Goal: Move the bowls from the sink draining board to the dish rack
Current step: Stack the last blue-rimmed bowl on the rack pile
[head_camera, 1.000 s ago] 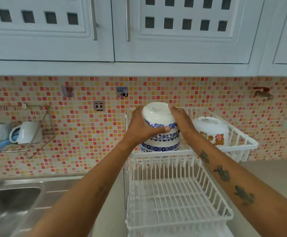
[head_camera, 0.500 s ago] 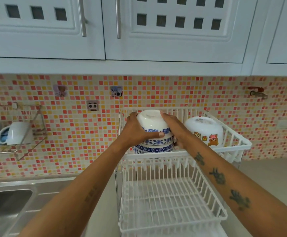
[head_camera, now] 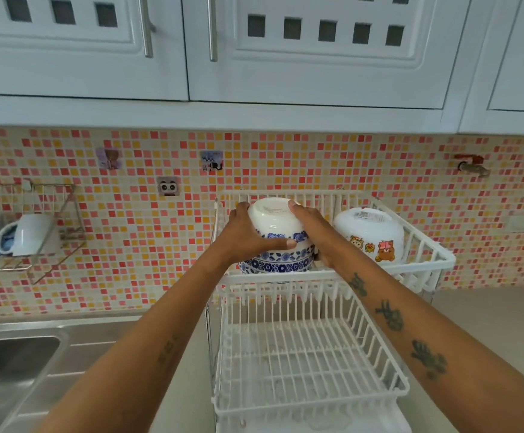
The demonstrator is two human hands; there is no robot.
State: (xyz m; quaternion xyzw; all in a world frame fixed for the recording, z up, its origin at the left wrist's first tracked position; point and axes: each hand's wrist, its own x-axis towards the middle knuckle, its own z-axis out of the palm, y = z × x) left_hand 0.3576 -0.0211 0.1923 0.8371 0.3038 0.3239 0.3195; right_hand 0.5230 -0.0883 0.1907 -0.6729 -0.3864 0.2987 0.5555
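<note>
From the head camera, both hands gripped a stack of upturned blue-patterned bowls (head_camera: 278,242) at the upper tier of the white dish rack (head_camera: 423,260). The left hand (head_camera: 245,235) clasped the stack's left flank, thumb stretched across the front of the top bowl, while the right hand (head_camera: 312,228) pressed the opposite flank, fingers reaching up to its base. Gripping from both sides probably kept the nested bowls from sliding apart as one load. They were carried rim down, likely so water could drain through the wires. The stack sat low inside the tier, at its left end, though whether it already rested on the wires could not be told. Just beside it to the right stood a white cartoon-printed bowl (head_camera: 371,235), also inverted, leaving the left space free. The rack's lower tier (head_camera: 304,367) held nothing. The sink draining board (head_camera: 98,348) lay at lower left, its visible part bare, suggesting the task was nearly finished.
</note>
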